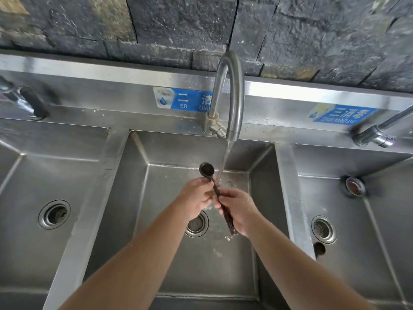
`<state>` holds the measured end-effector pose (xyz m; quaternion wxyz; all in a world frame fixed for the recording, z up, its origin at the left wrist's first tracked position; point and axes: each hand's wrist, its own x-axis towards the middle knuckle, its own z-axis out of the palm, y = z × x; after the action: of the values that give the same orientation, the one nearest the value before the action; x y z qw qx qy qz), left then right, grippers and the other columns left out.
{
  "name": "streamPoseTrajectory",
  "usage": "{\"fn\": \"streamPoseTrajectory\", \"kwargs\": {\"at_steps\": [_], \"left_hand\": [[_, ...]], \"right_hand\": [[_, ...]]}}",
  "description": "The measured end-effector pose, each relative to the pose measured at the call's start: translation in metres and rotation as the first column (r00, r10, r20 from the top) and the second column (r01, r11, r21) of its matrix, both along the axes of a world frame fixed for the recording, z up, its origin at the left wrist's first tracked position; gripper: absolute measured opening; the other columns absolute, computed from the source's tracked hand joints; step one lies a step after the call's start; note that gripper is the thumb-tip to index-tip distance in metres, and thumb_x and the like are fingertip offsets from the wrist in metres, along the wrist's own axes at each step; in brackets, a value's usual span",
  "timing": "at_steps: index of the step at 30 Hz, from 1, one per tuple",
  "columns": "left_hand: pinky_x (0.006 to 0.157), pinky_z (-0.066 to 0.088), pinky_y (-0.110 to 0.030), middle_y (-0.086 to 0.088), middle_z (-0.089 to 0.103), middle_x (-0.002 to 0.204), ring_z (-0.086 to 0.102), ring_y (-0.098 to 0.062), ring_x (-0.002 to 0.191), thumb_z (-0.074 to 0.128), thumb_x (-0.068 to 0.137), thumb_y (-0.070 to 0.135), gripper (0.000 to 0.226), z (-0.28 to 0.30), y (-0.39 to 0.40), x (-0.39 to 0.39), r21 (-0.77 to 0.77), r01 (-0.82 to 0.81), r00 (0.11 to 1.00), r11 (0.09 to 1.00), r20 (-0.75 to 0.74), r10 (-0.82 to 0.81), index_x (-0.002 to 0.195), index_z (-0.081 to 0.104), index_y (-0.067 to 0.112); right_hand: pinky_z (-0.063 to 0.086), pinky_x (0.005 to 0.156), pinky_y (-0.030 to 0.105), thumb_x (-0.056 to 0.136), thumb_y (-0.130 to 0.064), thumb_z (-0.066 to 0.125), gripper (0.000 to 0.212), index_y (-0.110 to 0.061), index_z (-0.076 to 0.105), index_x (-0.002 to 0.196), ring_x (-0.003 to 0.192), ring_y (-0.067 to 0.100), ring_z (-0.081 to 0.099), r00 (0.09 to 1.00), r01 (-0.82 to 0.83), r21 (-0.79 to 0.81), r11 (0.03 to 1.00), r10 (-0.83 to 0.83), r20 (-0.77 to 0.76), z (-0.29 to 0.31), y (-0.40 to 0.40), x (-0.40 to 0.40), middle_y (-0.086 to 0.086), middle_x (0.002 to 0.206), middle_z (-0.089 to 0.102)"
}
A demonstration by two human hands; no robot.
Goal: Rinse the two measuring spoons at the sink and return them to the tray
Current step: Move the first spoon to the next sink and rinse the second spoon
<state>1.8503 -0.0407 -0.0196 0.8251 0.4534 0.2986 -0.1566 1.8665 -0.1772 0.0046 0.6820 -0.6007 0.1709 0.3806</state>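
Observation:
A dark measuring spoon [207, 170] with a long patterned handle is held over the middle sink basin [223, 265], bowl end up and away from me. My left hand [197, 198] grips the handle just below the bowl. My right hand [238, 209] holds the handle lower down, its end sticking out past the palm. Water runs from the curved steel faucet [232, 90] in a thin stream that falls just right of the spoon's bowl onto the handle between my hands. Only one spoon shows; no tray is in view.
Steel basins lie to the left [53, 214] and right [324, 229], each with a round drain. A loose drain plug [355, 185] sits in the right basin. Other taps stand at far left [24, 99] and far right [375, 135]. A dark stone wall rises behind.

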Motion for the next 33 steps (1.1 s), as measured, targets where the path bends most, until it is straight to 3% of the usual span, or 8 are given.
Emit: {"fn": "streamPoseTrajectory", "kwargs": {"at_steps": [3, 8, 11, 15, 22, 24, 28, 33], "left_hand": [[0.061, 0.042, -0.028, -0.014, 0.062, 0.075, 0.055, -0.021, 0.065, 0.050, 0.097, 0.006, 0.017, -0.011, -0.013, -0.016, -0.017, 0.031, 0.995, 0.999, -0.098, -0.032, 0.086, 0.062, 0.003], [0.054, 0.042, -0.025, -0.009, 0.065, 0.069, 0.060, -0.016, 0.055, 0.061, 0.093, 0.011, 0.013, -0.020, -0.030, -0.025, 0.072, 0.047, 0.976, 0.996, -0.214, -0.030, 0.083, 0.062, 0.004], [0.048, 0.045, -0.024, -0.011, 0.060, 0.072, 0.056, -0.016, 0.054, 0.065, 0.090, 0.013, 0.012, -0.021, -0.030, -0.022, 0.077, 0.002, 0.981, 0.997, -0.192, 0.013, 0.088, 0.061, 0.002], [0.055, 0.055, -0.029, -0.018, 0.063, 0.091, 0.067, -0.026, 0.075, 0.059, 0.092, 0.004, 0.012, -0.016, -0.025, -0.008, -0.010, -0.148, 0.985, 0.989, -0.089, 0.146, 0.104, 0.056, 0.005], [0.056, 0.051, -0.028, -0.015, 0.060, 0.078, 0.060, -0.021, 0.065, 0.045, 0.099, 0.006, 0.011, -0.006, -0.025, 0.018, -0.122, -0.215, 0.977, 0.969, -0.020, 0.214, 0.097, 0.055, 0.001], [0.057, 0.047, -0.028, -0.010, 0.062, 0.073, 0.058, -0.019, 0.063, 0.045, 0.099, 0.011, 0.016, 0.000, -0.024, 0.021, -0.068, -0.211, 0.977, 0.975, -0.027, 0.209, 0.095, 0.059, 0.003], [0.038, 0.037, -0.025, -0.010, 0.060, 0.073, 0.048, -0.017, 0.048, 0.046, 0.098, 0.018, 0.024, 0.012, -0.014, 0.020, 0.079, -0.086, 0.995, 0.993, -0.049, 0.090, 0.099, 0.061, -0.001], [0.052, 0.036, -0.029, -0.007, 0.059, 0.074, 0.042, -0.013, 0.052, 0.050, 0.099, 0.017, 0.020, 0.023, -0.010, 0.020, 0.145, -0.059, 0.998, 0.988, -0.021, 0.062, 0.109, 0.065, 0.009]], "right_hand": [[0.038, 0.045, 0.022, 0.089, 0.015, 0.052, 0.018, 0.009, 0.068, 0.096, 0.050, 0.014, 0.048, 0.999, -0.032, -0.108, 0.994, 0.034, 0.011, -0.007, -0.015, -0.024, 0.016, 0.071, 0.055], [0.039, 0.040, 0.023, 0.090, 0.008, 0.057, 0.016, 0.004, 0.073, 0.091, 0.044, 0.015, 0.047, 0.998, 0.013, -0.177, 0.984, -0.024, -0.061, -0.012, -0.026, -0.043, 0.013, 0.059, 0.056], [0.041, 0.044, 0.026, 0.095, 0.008, 0.049, 0.022, 0.006, 0.070, 0.090, 0.048, 0.017, 0.052, 0.984, 0.066, -0.047, 0.997, -0.072, -0.163, -0.007, -0.026, -0.045, 0.013, 0.060, 0.059], [0.039, 0.044, 0.024, 0.099, 0.006, 0.038, 0.025, 0.006, 0.062, 0.091, 0.050, 0.018, 0.052, 0.968, 0.107, 0.087, 0.990, -0.084, -0.236, 0.001, -0.024, -0.047, 0.011, 0.062, 0.058], [0.043, 0.040, 0.022, 0.100, 0.003, 0.038, 0.022, 0.005, 0.060, 0.103, 0.045, 0.017, 0.052, 0.961, 0.148, 0.112, 0.983, -0.116, -0.253, 0.005, -0.014, -0.030, 0.011, 0.062, 0.063], [0.043, 0.040, 0.023, 0.100, 0.003, 0.039, 0.021, 0.007, 0.058, 0.109, 0.045, 0.018, 0.053, 0.960, 0.150, 0.092, 0.984, -0.123, -0.251, 0.006, -0.006, -0.019, 0.012, 0.062, 0.063], [0.043, 0.046, 0.025, 0.100, 0.001, 0.041, 0.023, 0.002, 0.064, 0.098, 0.049, 0.016, 0.053, 0.984, 0.084, 0.068, 0.994, -0.072, -0.164, 0.006, 0.010, -0.001, 0.011, 0.066, 0.062], [0.052, 0.058, 0.034, 0.098, -0.003, 0.048, 0.022, 0.001, 0.068, 0.103, 0.056, 0.018, 0.062, 0.994, 0.074, 0.086, 0.993, -0.067, -0.083, 0.005, 0.029, 0.031, 0.014, 0.078, 0.069]]}}
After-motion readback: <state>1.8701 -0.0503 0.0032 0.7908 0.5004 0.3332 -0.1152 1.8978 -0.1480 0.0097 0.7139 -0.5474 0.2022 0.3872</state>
